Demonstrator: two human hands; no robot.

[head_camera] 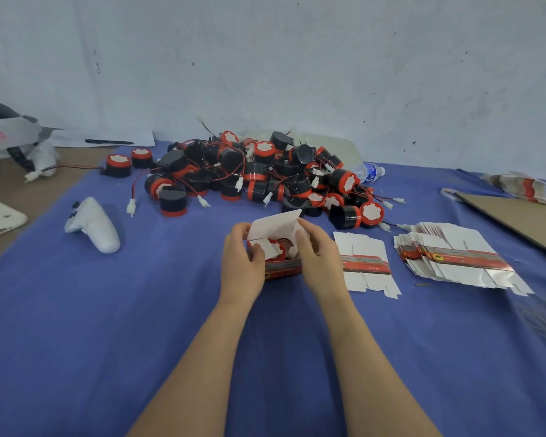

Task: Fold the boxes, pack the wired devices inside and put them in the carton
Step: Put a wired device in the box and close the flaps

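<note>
I am watching both forearms reaching out from the near edge over the blue cloth [139, 310]. They are meeting at a small box [284, 269], which is sitting on the cloth just near of centre. The left hand [241, 263] is curling round its left end, with the thumb pressing a small white side flap. The right hand [317, 257] is gripping the right end, thumb up by the lid. Neither hand is spread wide – both are holding the box.

The box is showing a red and dark printed front panel facing me, and white card inside. Its mouth is opening upward, with the white lid flap [275, 225] standing up and leaning away toward the far right. Its long axis seems to be running left to right between the hands, though they are hiding the ends. A wired device [278, 247] – red rim, white top – is sitting inside.

Just right of the box, a flat box blank [364, 263] is lying on the cloth. Further right, a fanned stack of blanks [454, 257] is lying near a cardboard sheet [517, 222]. A white controller [95, 225] is lying to the left. Beyond the box, a pile of devices [265, 171] is spreading out, black and red with tangled wires. A water bottle [369, 172] is lying at the pile's far right.
</note>
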